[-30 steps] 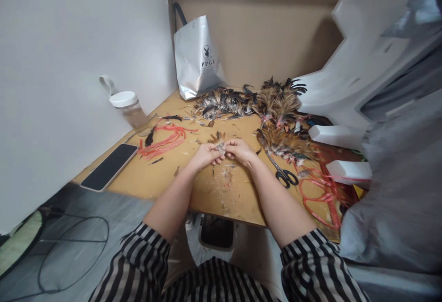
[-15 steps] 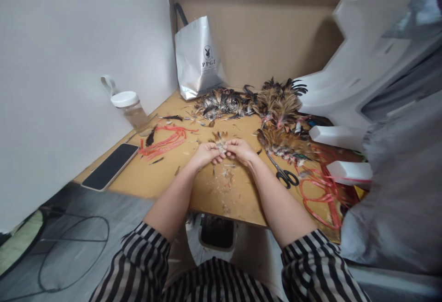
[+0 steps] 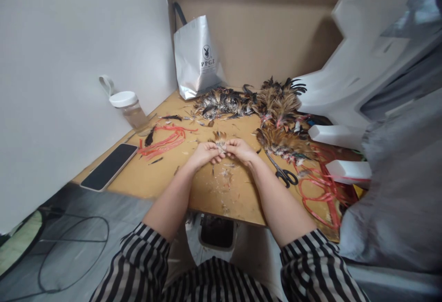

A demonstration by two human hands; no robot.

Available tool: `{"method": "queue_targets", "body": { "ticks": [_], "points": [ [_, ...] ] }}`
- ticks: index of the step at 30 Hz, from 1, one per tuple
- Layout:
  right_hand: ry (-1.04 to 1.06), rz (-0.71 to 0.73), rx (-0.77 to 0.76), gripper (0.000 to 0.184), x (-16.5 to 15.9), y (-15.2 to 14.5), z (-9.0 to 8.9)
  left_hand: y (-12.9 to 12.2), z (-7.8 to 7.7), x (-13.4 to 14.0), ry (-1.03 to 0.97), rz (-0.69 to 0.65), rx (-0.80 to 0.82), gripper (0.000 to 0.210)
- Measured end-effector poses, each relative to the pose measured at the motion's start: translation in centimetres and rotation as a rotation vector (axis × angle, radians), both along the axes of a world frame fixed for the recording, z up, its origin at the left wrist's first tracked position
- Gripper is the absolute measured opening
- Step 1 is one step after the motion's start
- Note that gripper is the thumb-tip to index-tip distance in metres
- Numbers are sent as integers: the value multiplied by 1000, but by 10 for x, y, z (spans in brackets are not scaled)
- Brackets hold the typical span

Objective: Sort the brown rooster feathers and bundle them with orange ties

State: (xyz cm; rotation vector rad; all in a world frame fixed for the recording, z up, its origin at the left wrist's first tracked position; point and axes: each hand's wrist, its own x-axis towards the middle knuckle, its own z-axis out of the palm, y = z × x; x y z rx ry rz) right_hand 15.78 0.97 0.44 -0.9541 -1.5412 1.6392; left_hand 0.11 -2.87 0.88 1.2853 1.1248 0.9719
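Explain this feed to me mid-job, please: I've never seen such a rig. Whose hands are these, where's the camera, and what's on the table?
There is no robot here: these are a person's two bare hands. The camera is worn on the head, looking forward and down. The left hand and right hand meet over the table, pinching a small bunch of feathers between their fingertips. To the left lie a phone, a lidded jar and red strips. A silver bag stands at the back. To the right are larger feather bundles, black-handled scissors and a red tangle. Exactly what the fingertips cover is hidden.
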Motion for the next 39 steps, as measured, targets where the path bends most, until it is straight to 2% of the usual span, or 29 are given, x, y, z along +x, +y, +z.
{"method": "queue_targets", "body": {
  "ticks": [11, 21, 27, 34, 39],
  "points": [
    [6, -75, 7, 24, -2, 0, -1, 1, -4, -2, -47, 5, -15, 20],
    [114, -120, -83, 31, -6, -1, -2, 5, -9, -5, -191, 47, -73, 23],
    [131, -123, -65, 29, -9, -2, -4, 6, -10, -5, -165, 39, -60, 24],
    [32, -163, 40, 28, -11, -2, -2, 6, -12, -2, -11, 69, 67, 15],
    [22, -175, 81, 29, -12, -4, -1, 6, -13, 1, 48, 79, 86, 11]
  ]
}}
